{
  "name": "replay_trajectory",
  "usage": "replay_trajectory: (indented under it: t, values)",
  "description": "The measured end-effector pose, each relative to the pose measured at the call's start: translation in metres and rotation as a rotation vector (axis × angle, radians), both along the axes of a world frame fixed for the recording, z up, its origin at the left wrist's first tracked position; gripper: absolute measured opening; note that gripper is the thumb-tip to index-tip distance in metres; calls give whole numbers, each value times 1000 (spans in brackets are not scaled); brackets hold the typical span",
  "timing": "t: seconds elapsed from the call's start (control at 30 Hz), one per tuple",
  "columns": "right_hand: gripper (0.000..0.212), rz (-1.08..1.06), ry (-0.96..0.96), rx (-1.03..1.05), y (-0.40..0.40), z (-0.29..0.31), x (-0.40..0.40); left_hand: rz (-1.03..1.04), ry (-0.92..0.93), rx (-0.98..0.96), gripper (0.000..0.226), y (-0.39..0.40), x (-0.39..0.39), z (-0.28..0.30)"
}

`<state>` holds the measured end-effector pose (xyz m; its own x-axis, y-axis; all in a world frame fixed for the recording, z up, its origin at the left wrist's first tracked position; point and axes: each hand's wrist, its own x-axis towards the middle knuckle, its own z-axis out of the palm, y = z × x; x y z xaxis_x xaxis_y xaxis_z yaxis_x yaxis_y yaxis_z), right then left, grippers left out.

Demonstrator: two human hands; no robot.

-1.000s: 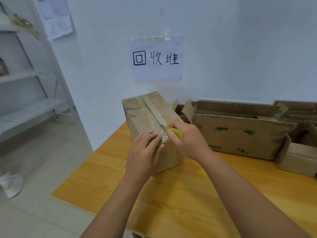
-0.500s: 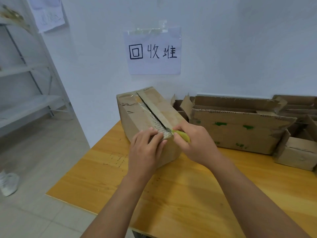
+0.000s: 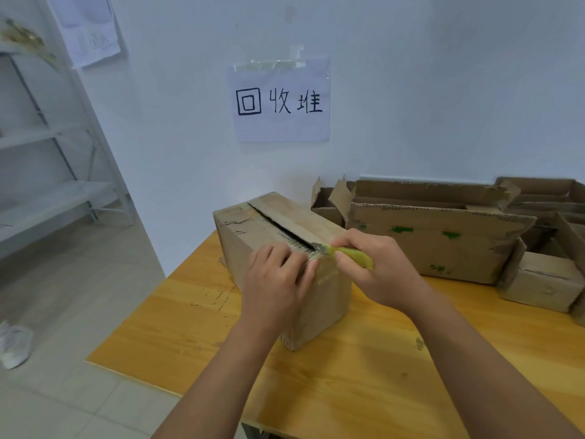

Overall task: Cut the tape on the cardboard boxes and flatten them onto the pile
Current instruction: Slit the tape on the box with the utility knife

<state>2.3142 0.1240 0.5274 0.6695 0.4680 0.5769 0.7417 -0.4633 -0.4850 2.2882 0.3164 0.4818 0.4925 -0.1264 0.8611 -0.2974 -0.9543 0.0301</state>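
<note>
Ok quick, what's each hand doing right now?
Left hand: open, fingers pressing the box top.
Right hand: closed around the yellow-green cutter.

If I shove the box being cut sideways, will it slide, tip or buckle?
The cardboard box lies long and low on the wooden table, so it would likely slide rather than tip. Its top seam already gapes, so the flaps probably flex under the left hand. It looks empty, probably light.
</note>
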Motion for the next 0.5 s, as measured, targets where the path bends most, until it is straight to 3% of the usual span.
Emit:
replay_trajectory:
  t: [0.17, 0.3, 0.4, 0.5]
  values:
    - [11, 11, -24, 11, -10, -3, -7, 14, 76, -52, 29, -3, -2, -1]
    - [22, -62, -111, 233, -16, -7, -7, 34, 105, -73, 25, -7, -2, 3]
    - [33, -123, -25, 384, -4, -20, 0, 70, 130, -68, 25, -19, -5, 7]
    - [37, -116, 56, 331, 15, -41, 5, 89, 200, -75, 27, -20, -3, 14]
